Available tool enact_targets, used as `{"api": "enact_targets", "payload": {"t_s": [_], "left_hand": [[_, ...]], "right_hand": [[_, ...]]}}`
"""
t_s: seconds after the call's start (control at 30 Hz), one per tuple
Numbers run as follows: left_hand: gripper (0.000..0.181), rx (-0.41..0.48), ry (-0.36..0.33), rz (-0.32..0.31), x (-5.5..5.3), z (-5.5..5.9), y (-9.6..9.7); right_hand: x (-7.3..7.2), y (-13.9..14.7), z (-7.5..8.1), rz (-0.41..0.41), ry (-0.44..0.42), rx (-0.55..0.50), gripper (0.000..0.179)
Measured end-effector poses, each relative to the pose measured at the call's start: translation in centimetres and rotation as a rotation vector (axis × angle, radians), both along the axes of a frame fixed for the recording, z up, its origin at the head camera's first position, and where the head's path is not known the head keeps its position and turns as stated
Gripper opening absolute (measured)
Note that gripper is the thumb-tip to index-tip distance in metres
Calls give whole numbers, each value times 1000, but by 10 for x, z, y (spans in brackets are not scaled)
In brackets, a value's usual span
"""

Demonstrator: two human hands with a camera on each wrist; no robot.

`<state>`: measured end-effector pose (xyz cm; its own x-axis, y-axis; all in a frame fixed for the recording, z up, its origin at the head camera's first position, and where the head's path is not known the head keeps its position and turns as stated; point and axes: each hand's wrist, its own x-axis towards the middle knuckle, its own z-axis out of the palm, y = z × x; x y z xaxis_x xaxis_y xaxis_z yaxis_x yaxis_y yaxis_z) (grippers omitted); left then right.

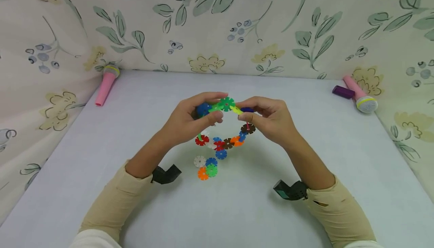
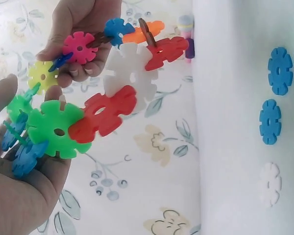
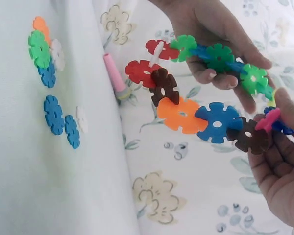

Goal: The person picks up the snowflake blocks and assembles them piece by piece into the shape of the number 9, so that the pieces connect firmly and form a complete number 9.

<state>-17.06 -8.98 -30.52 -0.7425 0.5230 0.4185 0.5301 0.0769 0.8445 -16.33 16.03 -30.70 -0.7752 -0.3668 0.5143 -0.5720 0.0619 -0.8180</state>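
Both hands hold up a ring of notched plastic flower discs, linked edge to edge, above the table. In the head view, my left hand point(image 1: 181, 122) grips its left side around the blue disc point(image 1: 204, 109) and green discs point(image 1: 226, 104). My right hand point(image 1: 272, 120) pinches the right side near a yellow disc point(image 1: 237, 110) and a dark blue one point(image 1: 247, 110). The left wrist view shows a pink disc point(image 2: 80, 48) by the right fingers and a large white disc point(image 2: 131, 77) between red ones. An orange disc point(image 3: 182, 115) hangs lowest in the right wrist view.
Loose discs lie on the white table point(image 1: 237, 210) below the ring, including white point(image 1: 199, 161), green point(image 1: 211, 171) and orange point(image 1: 203, 174). A pink toy microphone point(image 1: 106, 86) lies back left. Another microphone point(image 1: 367, 103) and a purple block point(image 1: 343, 92) lie back right, before floral cloth.
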Motion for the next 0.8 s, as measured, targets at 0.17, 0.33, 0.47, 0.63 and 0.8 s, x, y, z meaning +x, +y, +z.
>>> {"api": "enact_targets", "payload": {"t_s": [0.17, 0.33, 0.47, 0.63, 0.8], "left_hand": [[49, -33, -109, 94, -4, 1, -4], [33, 16, -156, 166, -10, 7, -15], [27, -29, -78, 247, -10, 14, -28], [19, -84, -70, 282, -10, 19, -35], [16, -107, -71, 279, -10, 18, -33]], "right_hand": [[-2, -1, -4, -61, -67, -14, 19], [-13, 4, -15, -10, -199, 3, 25], [-25, 3, -33, 68, -322, 206, 25], [-19, -16, -57, 240, -281, 744, 21], [-1, -43, -68, 250, -194, 967, 29]]}}
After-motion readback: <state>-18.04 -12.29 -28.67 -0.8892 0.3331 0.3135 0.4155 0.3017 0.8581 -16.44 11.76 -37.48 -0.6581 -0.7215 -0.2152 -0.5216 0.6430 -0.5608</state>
